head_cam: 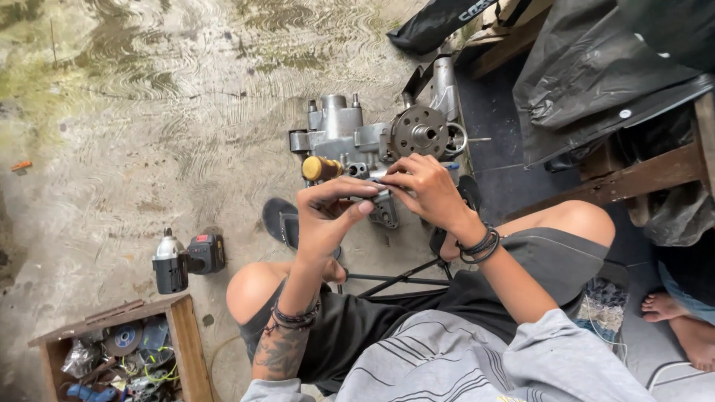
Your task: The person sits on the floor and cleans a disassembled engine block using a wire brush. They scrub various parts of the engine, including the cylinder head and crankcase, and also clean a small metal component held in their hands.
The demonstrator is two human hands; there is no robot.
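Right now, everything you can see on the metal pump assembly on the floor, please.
The metal pump assembly is a grey cast-metal body, dull and grimy, standing on the wet concrete floor ahead of the seated person's knees. On its right is a round flange with a ring of small holes and a central shaft; studs stick up from its top. A yellow-handled tool lies against its near side. The left hand and right hand meet at its near edge, fingers pinching a small part there.

Stained concrete floor [149,112], wooden box [186,335], daylight
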